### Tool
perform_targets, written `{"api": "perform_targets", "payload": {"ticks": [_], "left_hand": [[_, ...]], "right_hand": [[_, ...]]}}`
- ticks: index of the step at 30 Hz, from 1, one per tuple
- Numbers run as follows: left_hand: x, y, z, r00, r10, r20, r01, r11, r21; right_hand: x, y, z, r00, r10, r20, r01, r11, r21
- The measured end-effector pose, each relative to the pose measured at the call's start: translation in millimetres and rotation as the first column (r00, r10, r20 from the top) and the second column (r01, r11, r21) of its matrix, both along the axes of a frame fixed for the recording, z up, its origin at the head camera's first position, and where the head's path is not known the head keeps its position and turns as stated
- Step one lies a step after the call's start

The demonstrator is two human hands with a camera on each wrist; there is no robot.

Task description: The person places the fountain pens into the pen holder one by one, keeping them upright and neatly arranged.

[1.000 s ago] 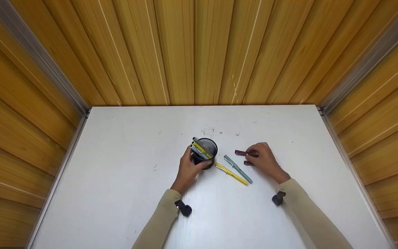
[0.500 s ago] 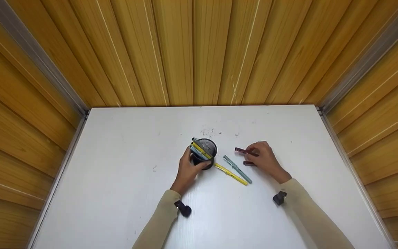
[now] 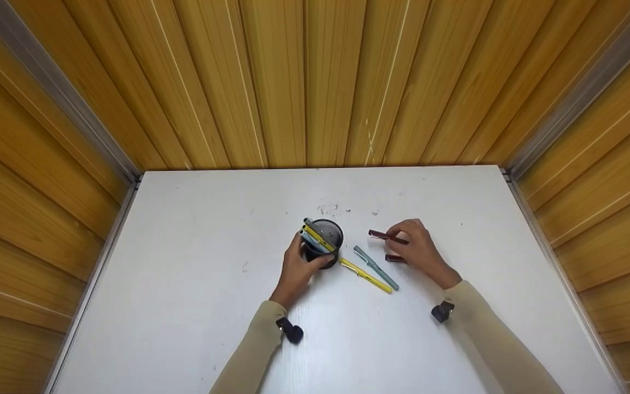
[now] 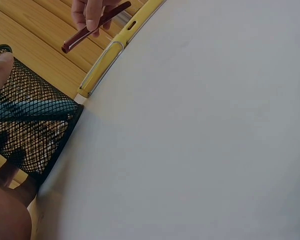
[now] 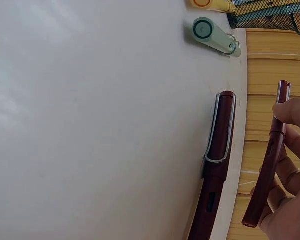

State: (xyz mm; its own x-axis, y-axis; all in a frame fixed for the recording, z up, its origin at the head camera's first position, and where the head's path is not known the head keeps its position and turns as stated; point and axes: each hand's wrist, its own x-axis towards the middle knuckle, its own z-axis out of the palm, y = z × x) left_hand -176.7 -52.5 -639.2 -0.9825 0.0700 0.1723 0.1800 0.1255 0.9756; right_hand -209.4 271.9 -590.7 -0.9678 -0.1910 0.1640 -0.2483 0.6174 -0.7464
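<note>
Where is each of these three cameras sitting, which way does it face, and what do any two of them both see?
Head: worn on the head, looking forward and down at the white table; shows both forearms, left hand on the mesh pen cup, right hand.
Left wrist: low by the left hand, facing across the table past the cup; shows its fingers.
Right wrist: low by the right hand, facing the cup; shows fingers pinching a dark red pen.
Shared: both wrist views see the yellow pen.
</note>
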Motion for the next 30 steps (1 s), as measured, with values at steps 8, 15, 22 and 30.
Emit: {"api": "perform_targets", "payload": {"ticks": [8, 15, 22, 30], "left_hand": [[-0.2, 0, -0.4, 1.0, -0.007, 0.008, 0.007, 1.0, 0.018], [1.1, -1, -0.5, 1.0, -0.009, 0.018, 0.009, 1.0, -0.002], [1.1, 0, -1.1, 1.0, 0.001, 0.023, -0.001, 1.0, 0.004], [2.0, -1, -0.6, 1.0, -0.005, 0.024, 0.004, 1.0, 0.02]], "right_hand": [[2.0, -5, 5.8, 1.0, 0.004, 0.001, -0.004, 1.0, -0.011], [2.1, -7, 7.3, 0.998, 0.035, -0.056, -0.036, 0.999, -0.012], [1.9, -10, 11.3, 0.996, 0.042, -0.08, -0.045, 0.999, -0.027], [3.4, -19, 19.7, 0.995, 0.052, -0.088, -0.057, 0.997, -0.056]]}}
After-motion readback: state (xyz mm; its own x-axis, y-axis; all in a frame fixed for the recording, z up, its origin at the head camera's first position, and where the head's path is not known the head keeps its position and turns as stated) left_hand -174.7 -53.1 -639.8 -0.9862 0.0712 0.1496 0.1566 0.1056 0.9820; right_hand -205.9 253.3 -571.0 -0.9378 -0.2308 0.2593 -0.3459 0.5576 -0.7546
